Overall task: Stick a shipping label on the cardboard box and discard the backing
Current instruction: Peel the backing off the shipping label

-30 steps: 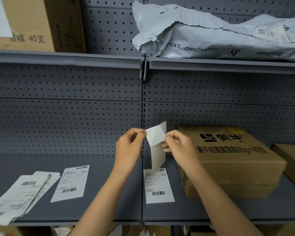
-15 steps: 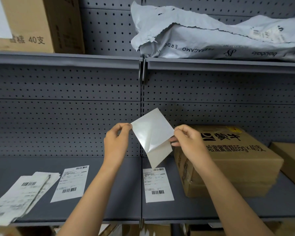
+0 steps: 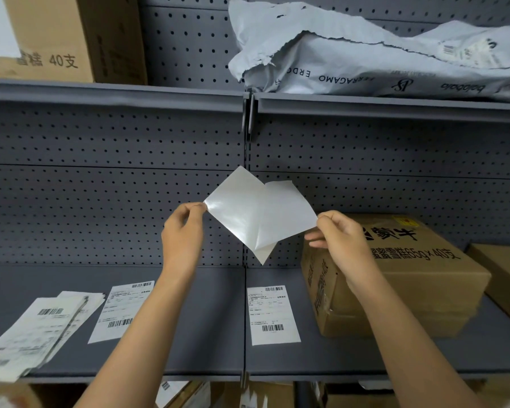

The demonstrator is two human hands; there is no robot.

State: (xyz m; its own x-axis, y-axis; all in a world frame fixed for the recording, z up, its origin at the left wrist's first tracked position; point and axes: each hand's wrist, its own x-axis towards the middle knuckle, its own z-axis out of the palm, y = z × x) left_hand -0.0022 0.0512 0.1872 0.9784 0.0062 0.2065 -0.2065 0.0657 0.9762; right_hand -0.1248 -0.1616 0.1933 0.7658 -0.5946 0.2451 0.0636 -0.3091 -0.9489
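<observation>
I hold a white shipping label sheet in mid-air in front of the pegboard, split into two leaves that stay joined at the bottom tip. My left hand [image 3: 183, 234] pinches the corner of the glossy backing [image 3: 236, 213]. My right hand [image 3: 342, 242] pinches the corner of the matte label [image 3: 289, 213]; its printed side faces away from me. The brown cardboard box [image 3: 424, 278] with black print stands on the grey shelf just behind and below my right hand.
More printed labels lie flat on the shelf [image 3: 206, 334]: one label [image 3: 273, 313] in the middle, another label [image 3: 121, 310] to the left, and a loose pile [image 3: 36, 334] at far left. A second box [image 3: 507, 278] sits at far right. Above are a grey mailer bag [image 3: 365, 54] and a carton [image 3: 56, 33].
My hands have moved apart and upward. The sheet has gone from a small lifted corner to two leaves peeled wide open, attached only at the bottom.
</observation>
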